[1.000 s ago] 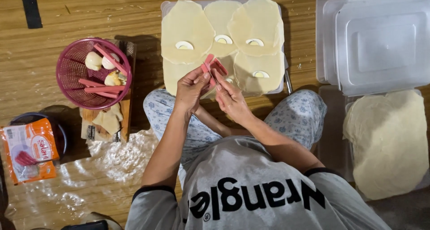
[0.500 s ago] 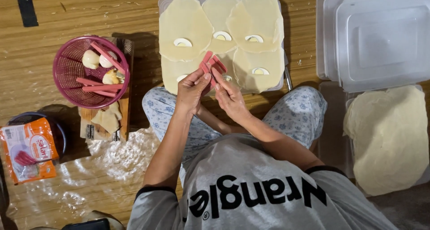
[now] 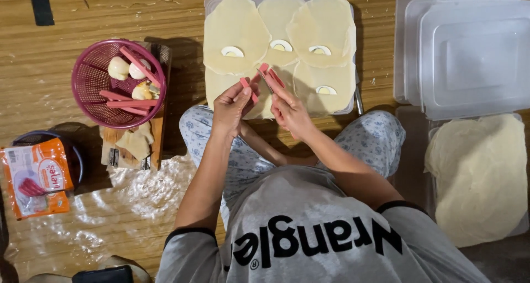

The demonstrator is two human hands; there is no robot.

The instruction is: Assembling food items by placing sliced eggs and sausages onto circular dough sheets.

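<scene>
Two pink sausage strips are being held up just over the near edge of the tray, close to the middle of the picture. The left hand is pinching one smooth, thin strip between its fingertips. The right hand is gripping the other strip, and a thin grey blade seems to be lying along it, though it is too small to be sure. Under the hands, soft, round, pale dough sheets are lying flat on the tray, some with a white and yellow egg slice on top. At 9 o'clock, a round pink mesh basket is holding more strips and eggs. At 3 o'clock, clear plastic boxes are sitting above a stack of dough rounds.
</scene>
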